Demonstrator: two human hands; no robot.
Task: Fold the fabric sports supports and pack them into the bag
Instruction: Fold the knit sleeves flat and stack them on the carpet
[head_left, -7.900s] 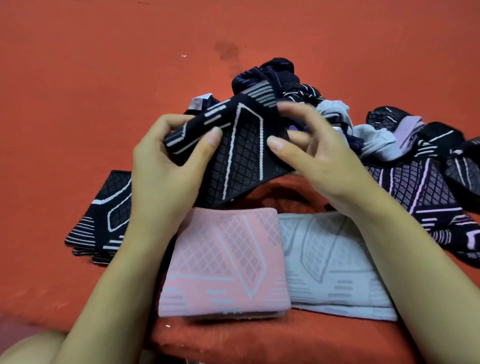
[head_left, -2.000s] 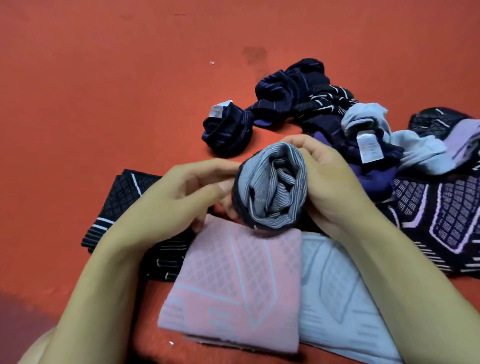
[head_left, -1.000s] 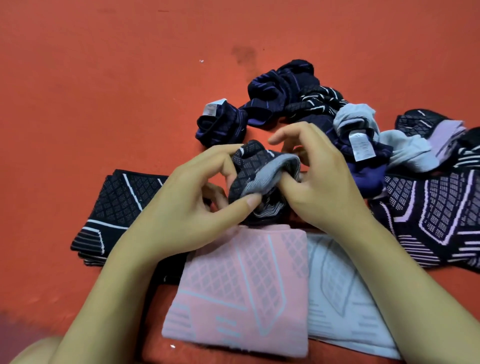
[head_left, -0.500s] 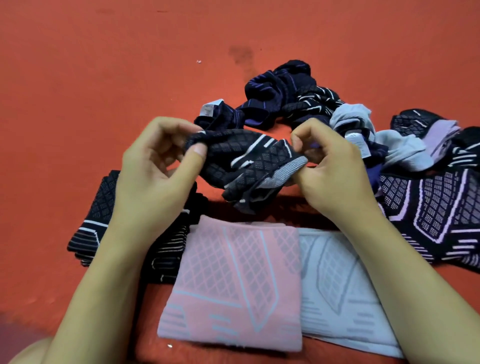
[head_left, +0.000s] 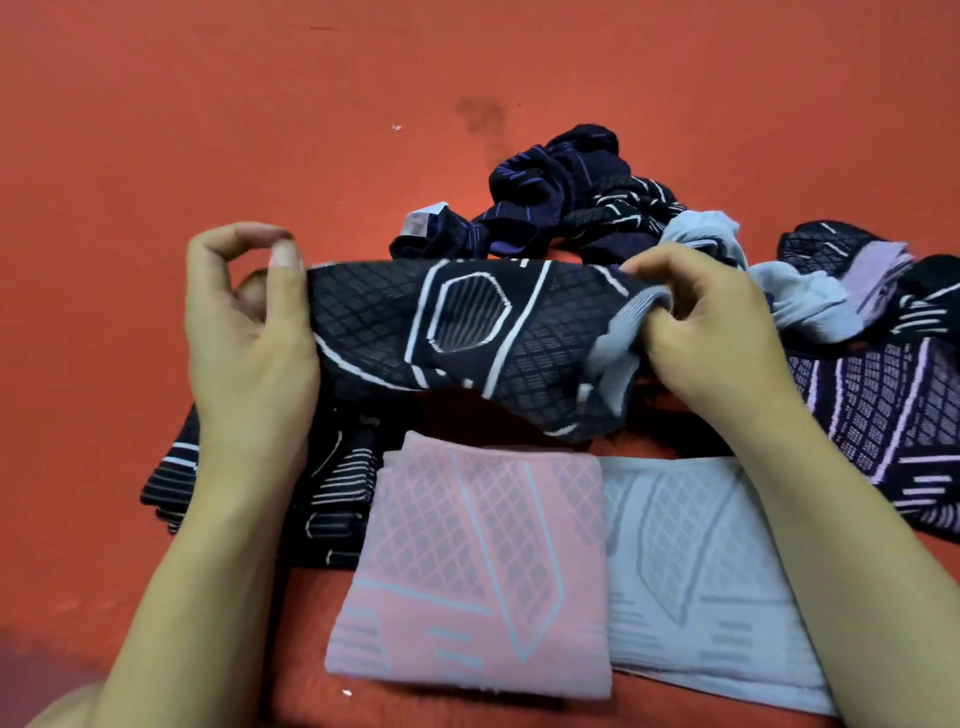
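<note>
Left hand (head_left: 249, 338), right hand (head_left: 696, 332) stretch black support (head_left: 457, 332) between them

A black support (head_left: 457, 332) with a white diamond grid and a white-outlined hexagon is stretched out level between the two hands, each with a grip on one end. At the right grip its grey inner face is turned outward. Below the stretched piece, nearest the person, a pink folded support (head_left: 472, 566) lies flat, and a pale grey folded support (head_left: 691, 577) lies flat touching its right edge. Under the left grip sits a black folded stack (head_left: 332, 499) with white stripes. Beyond the right grip lies a crumpled heap (head_left: 582, 192) of navy, black and grey pieces. To the right of that grip a black-and-lilac support (head_left: 883, 426) lies spread.
</note>
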